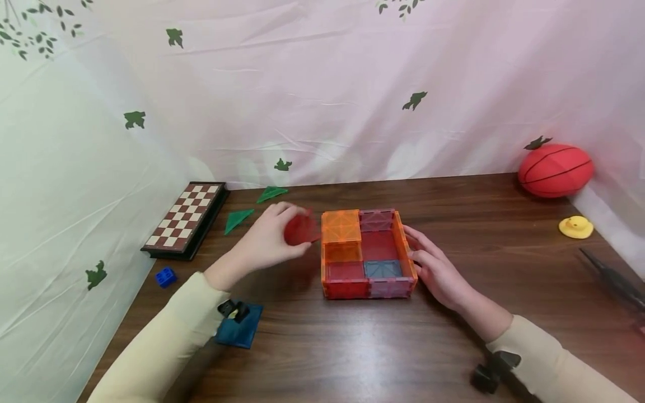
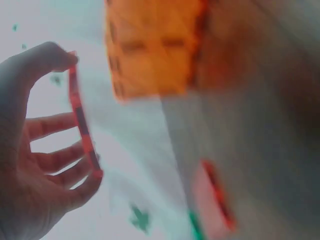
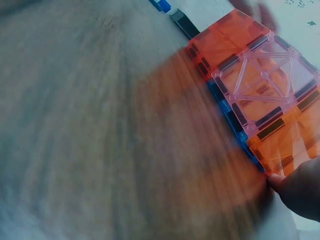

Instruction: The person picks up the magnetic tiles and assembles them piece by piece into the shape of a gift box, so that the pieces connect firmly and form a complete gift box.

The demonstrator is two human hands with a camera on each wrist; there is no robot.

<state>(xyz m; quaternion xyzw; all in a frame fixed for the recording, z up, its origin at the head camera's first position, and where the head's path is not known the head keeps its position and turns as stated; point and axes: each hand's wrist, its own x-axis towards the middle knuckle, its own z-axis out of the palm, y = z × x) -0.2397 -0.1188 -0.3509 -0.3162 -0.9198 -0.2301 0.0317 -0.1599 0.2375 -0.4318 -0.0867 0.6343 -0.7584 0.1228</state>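
My left hand [image 1: 274,238] pinches a red magnetic tile [image 2: 84,120] between thumb and fingertips, just left of a low open box [image 1: 345,289] of magnetic tiles. The tile shows edge-on in the left wrist view. Walls of the box are orange, red and purple, and an orange tile [image 1: 341,225] covers its back left corner. My right hand [image 1: 443,274] rests against the box's right side with its fingers fairly straight. In the right wrist view its thumb [image 3: 295,187] touches the lower corner of an orange wall tile [image 3: 290,140].
A second red tile [image 2: 210,200] shows blurred in the left wrist view. Leftward lie two green triangular tiles [image 1: 238,220], a chessboard [image 1: 183,218], a blue brick [image 1: 166,277] and a blue tile [image 1: 242,330]. A red ball [image 1: 556,170], yellow duck [image 1: 576,226] and dark tool [image 1: 612,277] lie right.
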